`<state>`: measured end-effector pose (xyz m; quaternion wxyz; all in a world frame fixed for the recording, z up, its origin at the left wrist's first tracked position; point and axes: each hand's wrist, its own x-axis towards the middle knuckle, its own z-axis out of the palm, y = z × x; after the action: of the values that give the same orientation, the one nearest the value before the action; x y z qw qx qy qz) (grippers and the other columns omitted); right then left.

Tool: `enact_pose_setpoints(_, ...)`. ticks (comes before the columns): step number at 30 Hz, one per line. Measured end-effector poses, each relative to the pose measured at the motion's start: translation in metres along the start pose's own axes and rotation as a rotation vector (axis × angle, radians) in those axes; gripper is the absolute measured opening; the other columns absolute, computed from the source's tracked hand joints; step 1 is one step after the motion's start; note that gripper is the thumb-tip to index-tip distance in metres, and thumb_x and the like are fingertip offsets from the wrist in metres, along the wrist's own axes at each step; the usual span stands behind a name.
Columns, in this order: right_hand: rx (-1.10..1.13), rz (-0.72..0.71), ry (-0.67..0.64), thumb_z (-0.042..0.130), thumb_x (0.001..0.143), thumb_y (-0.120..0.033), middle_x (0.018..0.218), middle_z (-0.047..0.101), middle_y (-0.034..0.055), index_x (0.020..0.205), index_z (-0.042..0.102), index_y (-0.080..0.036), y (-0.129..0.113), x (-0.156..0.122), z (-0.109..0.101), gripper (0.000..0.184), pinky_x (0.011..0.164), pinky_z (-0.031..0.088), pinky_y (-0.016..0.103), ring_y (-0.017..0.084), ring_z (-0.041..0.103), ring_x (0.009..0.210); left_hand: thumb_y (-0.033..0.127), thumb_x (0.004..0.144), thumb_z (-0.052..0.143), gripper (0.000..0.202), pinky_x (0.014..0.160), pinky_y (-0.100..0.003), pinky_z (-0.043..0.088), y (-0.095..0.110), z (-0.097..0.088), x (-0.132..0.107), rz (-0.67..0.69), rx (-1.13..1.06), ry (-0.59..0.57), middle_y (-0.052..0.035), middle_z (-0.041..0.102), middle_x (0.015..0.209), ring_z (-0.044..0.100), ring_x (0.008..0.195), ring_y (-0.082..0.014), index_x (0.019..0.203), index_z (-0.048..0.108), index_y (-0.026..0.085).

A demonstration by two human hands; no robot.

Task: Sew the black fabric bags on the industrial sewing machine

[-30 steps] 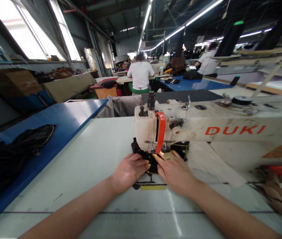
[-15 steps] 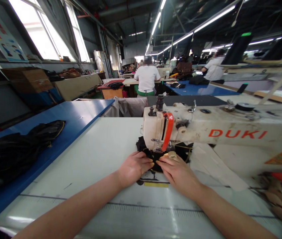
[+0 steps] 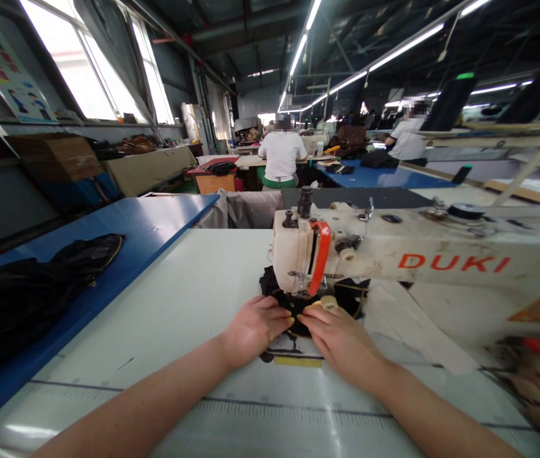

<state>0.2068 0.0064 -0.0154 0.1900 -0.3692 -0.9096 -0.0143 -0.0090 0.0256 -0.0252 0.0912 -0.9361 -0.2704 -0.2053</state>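
Observation:
A black fabric piece point(image 3: 302, 326) with a gold-coloured line along its edge, perhaps a zipper, lies beneath the head of a white sewing machine point(image 3: 374, 257). My left hand point(image 3: 256, 327) grips the near left part of the fabric, its fingers closed together. On the other side, my right hand point(image 3: 343, 337) has thumb and fingers pressed onto the same piece, close to the presser foot. A small gap separates the fingertips of both hands. The machine head hides the needle area and part of the fabric.
A ruler strip point(image 3: 231, 407) runs across the pale tabletop point(image 3: 193, 286). To the left, a black bundle point(image 3: 35, 280) with a gold edge lies on a blue table point(image 3: 155, 216). Pale strips point(image 3: 422, 324) lie right of the needle area. Two people in white sit farther back.
The view has shifted slightly, so the machine and fabric appear a little lower. Both hands keep nearly the same place on the fabric.

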Motion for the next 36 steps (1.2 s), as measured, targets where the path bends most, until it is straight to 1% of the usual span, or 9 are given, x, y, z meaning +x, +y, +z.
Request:
enact_pose_setpoints(4, -0.002, 0.007, -0.012, 0.046, 0.085, -0.010, 0.104, 0.065, 0.0087, 0.106, 0.064, -0.017, 0.0013, -0.0004, 0.0005, 0.028, 0.086, 0.046, 0.041, 0.024, 0.057, 0.095, 0.026, 0.094, 0.045, 0.020, 0.077, -0.030, 0.045, -0.0007, 0.0011, -0.0003, 0.004, -0.008, -0.008, -0.0043, 0.068, 0.095, 0.055, 0.091, -0.0183, 0.101, 0.062, 0.018)
enact_pose_setpoints(8, -0.017, 0.015, -0.025, 0.047, 0.086, -0.010, 0.107, 0.065, 0.0087, 0.108, 0.063, -0.016, 0.0017, -0.0007, 0.0012, 0.028, 0.088, 0.044, 0.043, 0.024, 0.056, 0.097, 0.025, 0.094, 0.044, 0.021, 0.078, -0.030, 0.045, -0.0008, -0.0005, 0.0008, 0.002, -0.009, -0.010, -0.0055, 0.068, 0.096, 0.055, 0.092, -0.0182, 0.101, 0.062, 0.018)
enact_pose_setpoints(15, -0.057, 0.022, -0.009, 0.049, 0.085, -0.011, 0.108, 0.065, 0.0097, 0.108, 0.063, -0.015, 0.0003, 0.0015, 0.0004, 0.028, 0.089, 0.044, 0.044, 0.025, 0.057, 0.096, 0.024, 0.095, 0.043, 0.022, 0.078, -0.030, 0.045, -0.0023, -0.0013, 0.0016, -0.014, -0.023, -0.011, -0.0053, 0.068, 0.098, 0.055, 0.091, -0.0182, 0.100, 0.063, 0.018)
enact_pose_setpoints(20, -0.055, 0.008, 0.012, 0.050, 0.085, -0.010, 0.107, 0.065, 0.0090, 0.109, 0.063, -0.014, 0.0021, -0.0004, 0.0020, 0.028, 0.089, 0.044, 0.043, 0.025, 0.056, 0.097, 0.025, 0.094, 0.044, 0.022, 0.078, -0.031, 0.045, -0.0039, 0.0018, 0.0013, -0.033, -0.036, -0.019, -0.0038, 0.068, 0.100, 0.055, 0.091, -0.0184, 0.101, 0.064, 0.019)
enact_pose_setpoints(26, -0.048, 0.012, 0.009, 0.051, 0.084, -0.010, 0.104, 0.066, 0.0078, 0.107, 0.063, -0.015, 0.0010, -0.0007, 0.0013, 0.026, 0.087, 0.044, 0.041, 0.024, 0.056, 0.094, 0.024, 0.094, 0.044, 0.022, 0.081, -0.032, 0.047, -0.0043, 0.0043, 0.0004, -0.036, -0.066, -0.021, -0.0044, 0.068, 0.104, 0.055, 0.092, -0.0191, 0.103, 0.064, 0.018)
enact_pose_setpoints(31, -0.078, 0.023, -0.001, 0.052, 0.085, -0.011, 0.103, 0.066, 0.0085, 0.107, 0.063, -0.016, 0.0018, 0.0020, 0.0016, 0.026, 0.089, 0.042, 0.041, 0.023, 0.056, 0.095, 0.022, 0.095, 0.041, 0.024, 0.081, -0.031, 0.049, -0.0053, 0.0061, 0.0015, -0.021, -0.066, -0.030, -0.0068, 0.067, 0.099, 0.057, 0.091, -0.0182, 0.104, 0.063, 0.017)
enact_pose_setpoints(36, -0.114, 0.039, -0.010, 0.051, 0.086, -0.012, 0.107, 0.065, 0.0092, 0.111, 0.062, -0.015, 0.0034, 0.0027, 0.0035, 0.027, 0.092, 0.039, 0.041, 0.024, 0.054, 0.099, 0.020, 0.095, 0.040, 0.025, 0.079, -0.031, 0.052, -0.0044, 0.0066, 0.0018, -0.040, -0.045, -0.032, -0.0078, 0.066, 0.098, 0.057, 0.089, -0.0186, 0.105, 0.063, 0.015)
